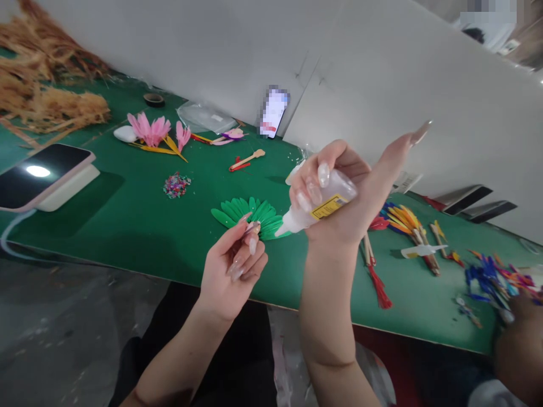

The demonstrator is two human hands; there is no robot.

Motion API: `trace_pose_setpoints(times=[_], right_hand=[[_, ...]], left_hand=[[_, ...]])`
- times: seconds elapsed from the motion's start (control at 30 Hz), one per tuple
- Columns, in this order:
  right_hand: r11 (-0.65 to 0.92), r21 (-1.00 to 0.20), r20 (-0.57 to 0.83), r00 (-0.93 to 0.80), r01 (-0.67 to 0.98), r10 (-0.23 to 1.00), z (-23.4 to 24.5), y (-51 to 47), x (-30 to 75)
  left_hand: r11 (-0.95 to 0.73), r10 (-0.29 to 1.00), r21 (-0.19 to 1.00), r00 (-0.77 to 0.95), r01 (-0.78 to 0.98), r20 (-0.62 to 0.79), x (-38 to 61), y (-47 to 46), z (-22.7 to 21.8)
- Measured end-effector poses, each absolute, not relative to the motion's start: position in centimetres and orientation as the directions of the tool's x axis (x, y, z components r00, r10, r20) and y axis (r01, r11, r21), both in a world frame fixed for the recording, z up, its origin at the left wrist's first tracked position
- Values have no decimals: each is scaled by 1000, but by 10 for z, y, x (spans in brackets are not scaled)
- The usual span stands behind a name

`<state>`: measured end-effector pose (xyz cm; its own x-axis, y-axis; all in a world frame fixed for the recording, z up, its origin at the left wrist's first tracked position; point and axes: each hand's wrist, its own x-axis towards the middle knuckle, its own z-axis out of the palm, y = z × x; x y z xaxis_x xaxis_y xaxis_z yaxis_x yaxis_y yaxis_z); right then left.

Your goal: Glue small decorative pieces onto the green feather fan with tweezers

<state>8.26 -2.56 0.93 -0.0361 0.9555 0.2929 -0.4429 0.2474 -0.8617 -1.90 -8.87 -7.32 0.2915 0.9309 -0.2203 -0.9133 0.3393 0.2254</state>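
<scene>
A green counter [148, 237] runs across the view, backed by a pale grey partition [203, 51], with a stained grey floor [63, 322] below its front edge. On it there is one fan of green feathers [231, 209] near the middle. One squeeze bottle [335, 198] with a yellow label is in the right hand [339, 224], whose fingers are wrapped around it while the thumb sticks out; its nozzle points down at the fan's right edge. The left hand [231, 271] is in front of the fan, thumb and fingers pinched together on one small piece [253, 227]. Farther off are two pink feather clusters [150, 130], one white rounded object [125, 134], one pile of coloured flakes [176, 185], one black ring [153, 100], one see-through bag [206, 117] and one phone [274, 112] leaning on the partition. To the right lie one red tassel [380, 288], one yellow feather bundle [403, 217] and two dark slabs [494, 211]. The small piece is mostly covered by the fingers, and whether the nozzle touches the feathers cannot be told. The straw-like fibres [51, 107] at left and another person's hand [526, 316] at lower right are cut off, the latter blurred.
</scene>
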Motion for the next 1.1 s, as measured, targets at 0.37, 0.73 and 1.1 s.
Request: trace_pose_setpoints(times=[0.37, 0.73, 1.1], right_hand=[[134, -685, 266, -75, -716, 961, 33, -33, 91], [150, -755, 255, -76, -638, 964, 17, -29, 88], [91, -593, 400, -194, -800, 896, 14, -19, 102]], left_hand=[[404, 901, 163, 362, -900, -238, -13, -95, -66], [457, 877, 112, 426, -882, -221, -9, -105, -58], [460, 875, 94, 433, -883, -217, -10, -107, -58]])
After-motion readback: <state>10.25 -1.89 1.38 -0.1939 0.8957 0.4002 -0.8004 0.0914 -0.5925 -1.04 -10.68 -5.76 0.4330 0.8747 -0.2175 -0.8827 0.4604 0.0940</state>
